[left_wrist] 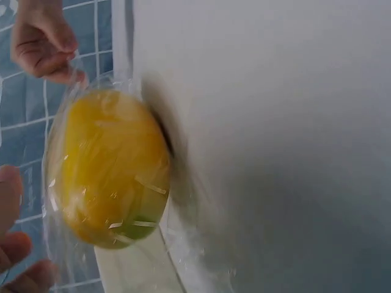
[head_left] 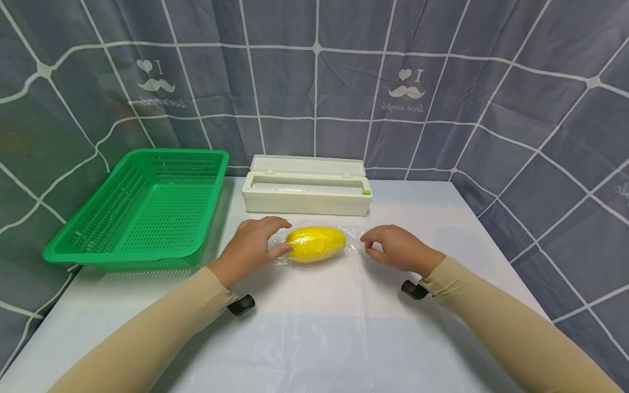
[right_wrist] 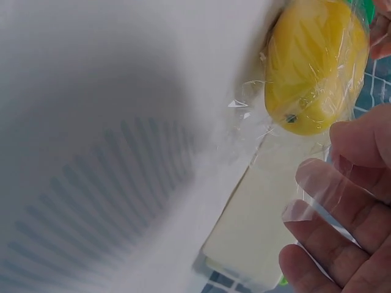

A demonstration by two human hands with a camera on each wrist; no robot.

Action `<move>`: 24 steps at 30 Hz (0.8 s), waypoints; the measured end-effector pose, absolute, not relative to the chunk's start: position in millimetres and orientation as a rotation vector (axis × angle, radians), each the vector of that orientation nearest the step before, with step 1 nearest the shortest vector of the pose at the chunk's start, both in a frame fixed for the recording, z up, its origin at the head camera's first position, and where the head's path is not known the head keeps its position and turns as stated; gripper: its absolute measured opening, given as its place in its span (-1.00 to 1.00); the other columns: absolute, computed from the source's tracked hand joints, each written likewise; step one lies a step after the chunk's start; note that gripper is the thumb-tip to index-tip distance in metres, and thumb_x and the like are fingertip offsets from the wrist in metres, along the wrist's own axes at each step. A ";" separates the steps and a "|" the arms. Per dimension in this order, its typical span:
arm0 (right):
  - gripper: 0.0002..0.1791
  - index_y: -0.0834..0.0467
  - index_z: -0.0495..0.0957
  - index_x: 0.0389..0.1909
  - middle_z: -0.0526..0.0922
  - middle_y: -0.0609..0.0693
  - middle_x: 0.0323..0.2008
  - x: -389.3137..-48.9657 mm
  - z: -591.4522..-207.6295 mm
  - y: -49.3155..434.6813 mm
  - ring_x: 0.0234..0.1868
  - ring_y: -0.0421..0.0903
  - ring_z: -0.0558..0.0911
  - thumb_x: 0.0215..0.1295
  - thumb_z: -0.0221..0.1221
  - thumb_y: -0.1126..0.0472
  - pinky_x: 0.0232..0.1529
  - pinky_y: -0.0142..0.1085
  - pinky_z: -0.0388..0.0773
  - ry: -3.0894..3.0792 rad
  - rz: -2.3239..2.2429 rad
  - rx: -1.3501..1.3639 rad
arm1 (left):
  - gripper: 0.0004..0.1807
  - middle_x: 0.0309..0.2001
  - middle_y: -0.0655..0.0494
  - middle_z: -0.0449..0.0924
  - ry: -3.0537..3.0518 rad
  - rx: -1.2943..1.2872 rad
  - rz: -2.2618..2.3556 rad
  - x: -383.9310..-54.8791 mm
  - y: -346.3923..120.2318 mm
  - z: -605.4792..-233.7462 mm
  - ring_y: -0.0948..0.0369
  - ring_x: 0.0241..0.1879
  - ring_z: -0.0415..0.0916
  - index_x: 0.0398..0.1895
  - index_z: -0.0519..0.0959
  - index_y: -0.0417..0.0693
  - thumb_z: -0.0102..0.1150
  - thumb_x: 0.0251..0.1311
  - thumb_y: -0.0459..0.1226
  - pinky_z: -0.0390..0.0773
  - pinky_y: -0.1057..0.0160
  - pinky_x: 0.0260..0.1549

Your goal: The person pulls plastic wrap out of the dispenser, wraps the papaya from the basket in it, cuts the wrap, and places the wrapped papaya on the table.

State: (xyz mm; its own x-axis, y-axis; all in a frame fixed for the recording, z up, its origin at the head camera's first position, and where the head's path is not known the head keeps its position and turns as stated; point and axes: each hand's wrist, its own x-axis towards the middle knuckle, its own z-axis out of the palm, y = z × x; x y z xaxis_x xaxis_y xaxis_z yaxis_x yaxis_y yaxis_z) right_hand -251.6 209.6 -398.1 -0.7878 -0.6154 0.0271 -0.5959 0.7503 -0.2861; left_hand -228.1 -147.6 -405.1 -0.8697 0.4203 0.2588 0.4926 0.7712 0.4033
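An oblong yellow fruit, wrapped in clear plastic film, lies in the middle of the white table. One end shows a greenish patch in the left wrist view; a dark stem spot shows on the other in the right wrist view. At the fruit's left end is my left hand, thumb and fingers spread apart, with the thumb tip right at the film. My right hand pinches the loose film at the right end between thumb and forefinger. Film also lies over its fingers in the right wrist view.
Behind the fruit stands a white film dispenser box with its lid raised and a green slider at its right. A green perforated basket sits at the left. Grey checked cloth hangs along the back and sides.
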 end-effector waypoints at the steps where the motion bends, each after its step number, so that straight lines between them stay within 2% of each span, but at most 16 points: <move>1: -0.90 0.13 0.74 -0.26 0.80 0.12 0.04 -251.3 -398.8 209.6 0.13 0.13 0.74 0.39 0.26 0.31 0.24 0.08 0.63 2.872 -0.426 -0.996 | -0.39 0.33 0.05 0.64 -2.850 -0.732 -0.661 -229.6 -143.8 -406.0 -0.02 0.24 0.62 0.34 0.57 -0.01 0.46 0.28 -0.02 0.39 -0.22 0.32; 5: -0.87 0.17 0.76 -0.16 0.81 0.07 0.01 -249.4 -400.8 209.9 0.12 0.11 0.73 0.41 0.25 0.30 0.23 0.05 0.63 2.856 -0.402 -0.980 | -0.21 0.41 0.04 0.57 -2.976 -0.696 -0.588 -233.8 -136.4 -411.6 0.04 0.39 0.52 0.47 0.45 -0.01 0.50 0.23 0.02 0.34 -0.21 0.38; 7: -0.81 0.20 0.75 -0.05 0.81 0.02 -0.03 -248.1 -400.7 211.2 0.10 0.09 0.73 0.42 0.25 0.28 0.22 0.05 0.64 2.840 -0.420 -0.948 | -0.19 0.41 0.03 0.57 -3.001 -0.689 -0.574 -235.1 -136.0 -414.2 0.06 0.43 0.49 0.48 0.44 -0.02 0.50 0.22 0.02 0.33 -0.21 0.39; 11: -0.82 0.11 0.76 -0.03 0.82 -0.02 0.01 -248.4 -401.3 218.5 0.14 0.07 0.72 0.46 0.26 0.20 0.20 0.04 0.64 2.786 -0.579 -0.833 | -0.22 0.38 0.02 0.60 -3.007 -0.707 -0.570 -237.2 -137.1 -417.8 0.06 0.42 0.50 0.45 0.48 -0.04 0.50 0.22 0.03 0.30 -0.22 0.40; 15: -0.77 0.10 0.74 -0.05 0.82 0.04 -0.02 -256.2 -399.2 227.7 0.03 0.00 0.72 0.55 0.21 0.06 0.05 -0.07 0.66 2.727 -0.828 -0.627 | -0.24 0.38 0.04 0.61 -3.014 -0.730 -0.525 -239.9 -138.4 -420.0 0.05 0.42 0.50 0.43 0.51 -0.02 0.49 0.22 0.06 0.24 -0.27 0.43; 18: -0.70 0.15 0.71 -0.03 0.80 0.09 -0.09 -259.5 -392.7 225.5 -0.08 -0.01 0.68 0.59 0.16 0.02 -0.06 -0.11 0.62 2.787 -0.894 -0.506 | -0.16 0.43 0.04 0.55 -3.027 -0.777 -0.500 -241.8 -140.6 -418.0 0.03 0.46 0.44 0.49 0.46 0.00 0.49 0.20 0.11 0.17 -0.32 0.46; 21: -0.71 0.17 0.68 0.08 0.77 0.13 0.05 -254.3 -384.6 209.4 0.07 0.12 0.70 0.58 0.17 0.06 0.09 0.02 0.65 2.898 -0.818 -0.596 | -0.04 0.52 0.04 0.44 -3.035 -0.828 -0.516 -241.8 -141.4 -410.8 0.01 0.54 0.33 0.58 0.36 0.03 0.49 0.17 0.16 0.08 -0.33 0.48; 24: -0.50 0.22 0.54 0.36 0.61 0.19 0.35 -246.9 -381.7 185.5 0.36 0.21 0.58 0.53 0.24 0.07 0.39 0.13 0.51 2.904 -0.674 -0.846 | 0.03 0.56 0.04 0.37 -3.020 -0.870 -0.515 -241.3 -136.1 -405.3 0.00 0.57 0.26 0.63 0.28 0.05 0.47 0.17 0.20 0.05 -0.35 0.49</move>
State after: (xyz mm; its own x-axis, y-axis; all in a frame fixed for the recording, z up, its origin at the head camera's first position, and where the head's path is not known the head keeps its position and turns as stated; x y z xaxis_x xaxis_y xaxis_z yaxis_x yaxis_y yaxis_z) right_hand -246.9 185.5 -381.7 -0.8500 -0.5209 0.0784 -0.5022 0.7564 -0.4192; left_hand -241.3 -136.1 -405.3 -0.8501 0.5246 0.0471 0.5106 0.7988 0.3182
